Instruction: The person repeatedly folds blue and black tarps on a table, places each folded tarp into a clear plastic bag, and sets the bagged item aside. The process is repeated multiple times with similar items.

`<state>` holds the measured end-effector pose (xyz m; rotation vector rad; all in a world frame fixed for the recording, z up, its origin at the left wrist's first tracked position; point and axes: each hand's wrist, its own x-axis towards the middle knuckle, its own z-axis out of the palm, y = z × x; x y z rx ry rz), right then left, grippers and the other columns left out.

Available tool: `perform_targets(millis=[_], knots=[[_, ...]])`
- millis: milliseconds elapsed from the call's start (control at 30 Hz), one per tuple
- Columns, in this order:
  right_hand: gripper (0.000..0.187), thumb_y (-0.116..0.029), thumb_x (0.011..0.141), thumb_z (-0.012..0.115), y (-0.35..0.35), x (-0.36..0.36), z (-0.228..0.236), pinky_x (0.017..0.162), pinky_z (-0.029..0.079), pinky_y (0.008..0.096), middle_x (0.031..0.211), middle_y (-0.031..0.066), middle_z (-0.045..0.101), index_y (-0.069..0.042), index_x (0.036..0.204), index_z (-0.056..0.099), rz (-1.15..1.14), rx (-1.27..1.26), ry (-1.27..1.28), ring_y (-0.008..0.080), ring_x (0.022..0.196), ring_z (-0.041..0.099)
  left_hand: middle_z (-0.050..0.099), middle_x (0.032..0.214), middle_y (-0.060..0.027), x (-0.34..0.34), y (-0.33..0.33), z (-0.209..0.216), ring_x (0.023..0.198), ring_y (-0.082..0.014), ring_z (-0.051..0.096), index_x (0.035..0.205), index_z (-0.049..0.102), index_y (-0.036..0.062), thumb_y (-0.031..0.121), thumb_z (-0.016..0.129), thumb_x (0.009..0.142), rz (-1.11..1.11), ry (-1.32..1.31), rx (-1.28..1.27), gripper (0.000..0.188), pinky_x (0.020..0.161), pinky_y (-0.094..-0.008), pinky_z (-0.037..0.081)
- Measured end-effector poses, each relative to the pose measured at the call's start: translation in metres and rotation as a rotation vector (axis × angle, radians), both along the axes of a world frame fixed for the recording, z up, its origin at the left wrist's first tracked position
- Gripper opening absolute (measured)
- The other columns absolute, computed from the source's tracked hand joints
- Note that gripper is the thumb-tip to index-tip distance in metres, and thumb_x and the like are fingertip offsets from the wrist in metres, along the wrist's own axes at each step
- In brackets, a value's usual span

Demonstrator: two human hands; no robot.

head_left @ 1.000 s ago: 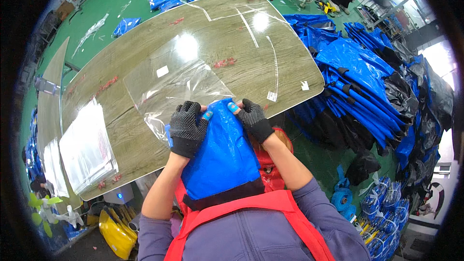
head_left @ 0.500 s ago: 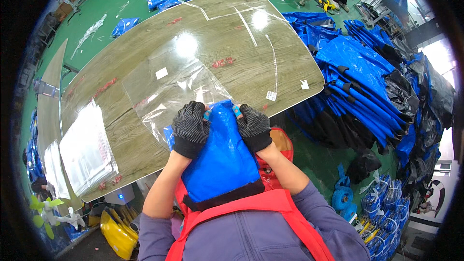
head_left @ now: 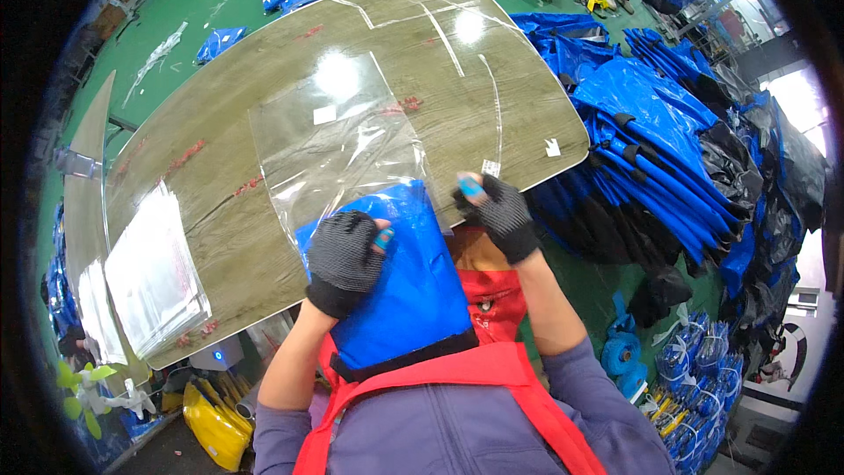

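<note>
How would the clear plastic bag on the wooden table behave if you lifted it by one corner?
The clear plastic bag would probably droop: it is thin, see-through film with wrinkles. It looks very light, lying flat on the wooden table. Its glossy glare suggests it is slippery, perhaps why the left hand wears a knit glove.

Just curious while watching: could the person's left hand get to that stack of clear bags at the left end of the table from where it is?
Probably yes. The left hand rests on the blue folded item, and only bare table lies between it and the stack of clear bags.
</note>
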<state>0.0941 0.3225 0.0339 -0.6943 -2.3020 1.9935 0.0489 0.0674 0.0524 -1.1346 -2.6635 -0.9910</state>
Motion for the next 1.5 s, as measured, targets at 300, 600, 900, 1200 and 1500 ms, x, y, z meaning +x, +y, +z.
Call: perform_targets(millis=[300,600,900,1200,1500], knots=[[0.095,-0.047,0.072,0.076,-0.057,0.058,0.003,0.102,0.040,0.0437,0.132,0.0233,0.048,0.004,0.139,0.032,0.410,-0.269,-0.132,0.0330,0.122,0.049,0.058,0.117,-0.0089,0.046,-0.064,-0.013,0.101,-0.0195,0.056,0.130,0.048,0.0036,0.022,0.071,0.083,0.591,-1.294,0.866,0.056,0.089,-0.0319,0.048],[0.059,-0.037,0.084,0.070,-0.034,0.088,-0.004,0.083,0.053,0.0329,0.111,0.0116,0.063,0.000,0.127,0.050,0.246,-0.410,-0.294,0.0183,0.094,0.062,0.065,0.101,-0.0171,0.079,-0.074,-0.025,0.091,-0.0217,0.062,0.125,0.050,-0.0016,0.034,0.066,0.089,0.474,-1.214,0.185,0.054,0.079,-0.0348,0.050],[0.051,-0.052,0.086,0.062,-0.029,0.103,-0.012,0.061,0.049,0.0304,0.071,0.0068,0.063,-0.001,0.090,0.065,0.374,-0.170,-0.363,0.0129,0.066,0.060,0.065,0.086,-0.0129,0.052,-0.062,-0.028,0.081,-0.0183,0.064,0.094,0.060,0.0010,0.016,0.060,0.090,0.442,-0.370,0.074,0.015,0.067,-0.0339,0.050],[0.073,-0.071,0.083,0.049,0.002,0.073,-0.048,0.059,0.049,0.0370,0.074,0.0137,0.063,-0.002,0.101,0.063,0.347,-0.119,-0.228,0.0215,0.066,0.062,0.062,0.103,-0.0180,0.026,-0.084,-0.044,0.095,-0.0232,0.061,0.111,0.055,0.0004,0.012,0.054,0.090,0.315,-0.483,0.282,0.025,0.081,-0.0353,0.049],[0.063,-0.052,0.086,0.061,-0.053,0.107,-0.027,0.072,0.051,0.0331,0.101,0.0132,0.064,0.001,0.120,0.053,0.222,-0.511,0.042,0.0178,0.085,0.061,0.064,0.106,-0.0195,0.009,-0.009,-0.015,0.093,-0.0279,0.063,0.117,0.054,0.0004,0.019,0.062,0.087,0.222,-0.535,0.316,0.036,0.086,-0.0400,0.049]])
